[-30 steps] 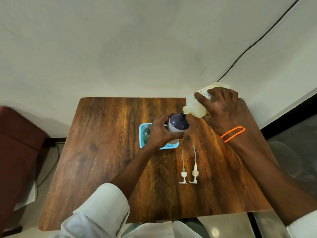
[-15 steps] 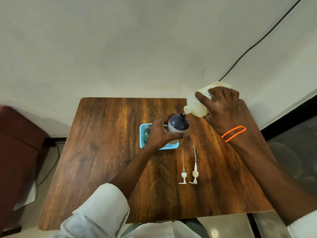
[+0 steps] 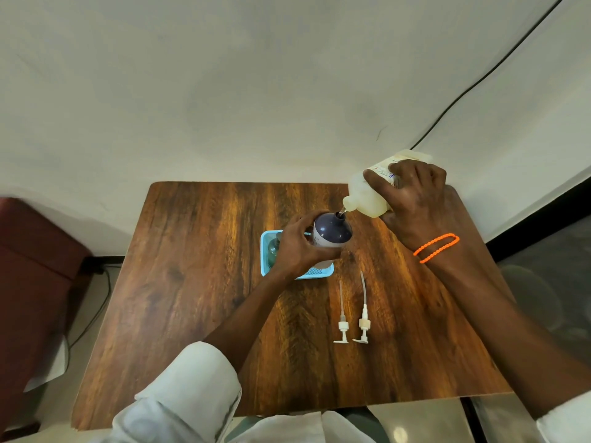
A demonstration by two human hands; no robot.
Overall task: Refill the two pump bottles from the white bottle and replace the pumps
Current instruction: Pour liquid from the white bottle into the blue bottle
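Right now your right hand grasps the white bottle, tipped with its long axis slanting down-left, its nozzle at the open mouth of the dark pump bottle. Your left hand wraps that upright bottle over the blue basket. Both pumps lie on the table, tubes pointing away from you. Label print is too small to read.
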